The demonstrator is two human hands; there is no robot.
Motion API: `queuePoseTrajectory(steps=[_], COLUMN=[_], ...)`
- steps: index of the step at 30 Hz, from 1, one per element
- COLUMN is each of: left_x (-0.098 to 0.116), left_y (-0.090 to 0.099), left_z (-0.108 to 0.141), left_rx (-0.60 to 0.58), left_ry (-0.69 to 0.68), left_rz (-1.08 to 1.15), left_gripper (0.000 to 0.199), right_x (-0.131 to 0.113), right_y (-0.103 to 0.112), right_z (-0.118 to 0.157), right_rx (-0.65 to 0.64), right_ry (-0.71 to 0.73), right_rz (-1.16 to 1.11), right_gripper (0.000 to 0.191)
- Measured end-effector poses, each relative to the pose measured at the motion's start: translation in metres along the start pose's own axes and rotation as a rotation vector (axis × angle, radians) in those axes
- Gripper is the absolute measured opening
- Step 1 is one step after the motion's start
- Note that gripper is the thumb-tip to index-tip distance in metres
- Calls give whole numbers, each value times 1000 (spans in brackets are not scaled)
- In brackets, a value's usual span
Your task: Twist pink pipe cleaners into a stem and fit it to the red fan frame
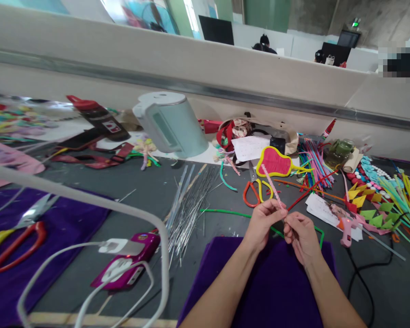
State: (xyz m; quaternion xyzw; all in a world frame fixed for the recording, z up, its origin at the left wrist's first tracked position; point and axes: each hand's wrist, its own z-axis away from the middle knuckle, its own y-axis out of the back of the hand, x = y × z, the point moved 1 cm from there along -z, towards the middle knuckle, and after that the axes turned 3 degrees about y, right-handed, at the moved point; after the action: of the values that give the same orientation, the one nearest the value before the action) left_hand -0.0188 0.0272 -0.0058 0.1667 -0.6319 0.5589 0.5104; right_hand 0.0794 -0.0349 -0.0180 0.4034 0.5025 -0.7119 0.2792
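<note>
Just right of the centre, my left hand (267, 219) pinches a twisted pale pink pipe cleaner (272, 184) near its lower end. The stem slants up and left from my fingers. My right hand (298, 231) is closed beside it, thumb and fingers pressed together at the stem's lower end. A green pipe cleaner (225, 212) lies behind and beneath my hands. Beyond them rests a pink shape with a yellow fuzzy outline (276, 163). Scissors with red and yellow handles (258, 193) lie beside that shape. Dark purple cloth (259, 282) lies under my forearms.
A pale blue kettle (177, 125) and a bottle (102, 120) stand along the partition. Left are silver wires (193, 209), a magenta device (128, 264) with white cables, and larger scissors (30, 228). A pink glue gun (347, 231) and pipe-cleaner bundles (316, 161) lie right.
</note>
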Motion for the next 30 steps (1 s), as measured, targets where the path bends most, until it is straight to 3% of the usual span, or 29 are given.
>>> queuePoseTrajectory(steps=[6,8,10,15,18,22,28,30], left_x=[-7,-7,-6,-1,-1,-4,-8,-7], left_y=[2,2,2,-1,-1,1,1,0], left_z=[-4,-4,-3,0,0,-2,-4,-3], left_rx=[136,143,126,-20,-24,56,143,130], left_ry=[15,27,32,40,12,0,-6,-3], left_rz=[18,8,8,7,-2,-3,2,-1], left_gripper=[22,22,23,22,21,21,19,19], right_x=[-4,-6,-6,-1,0,0,-5,-6], right_y=[6,6,7,4,1,3,7,8], right_z=[7,8,8,1,-2,0,7,7], right_rx=[130,129,128,17,-47,35,142,144], right_ry=[490,589,506,42,-61,85,565,583], right_rz=[703,797,719,70,-91,112,761,775], right_gripper=[15,15,15,20,22,22,13,13])
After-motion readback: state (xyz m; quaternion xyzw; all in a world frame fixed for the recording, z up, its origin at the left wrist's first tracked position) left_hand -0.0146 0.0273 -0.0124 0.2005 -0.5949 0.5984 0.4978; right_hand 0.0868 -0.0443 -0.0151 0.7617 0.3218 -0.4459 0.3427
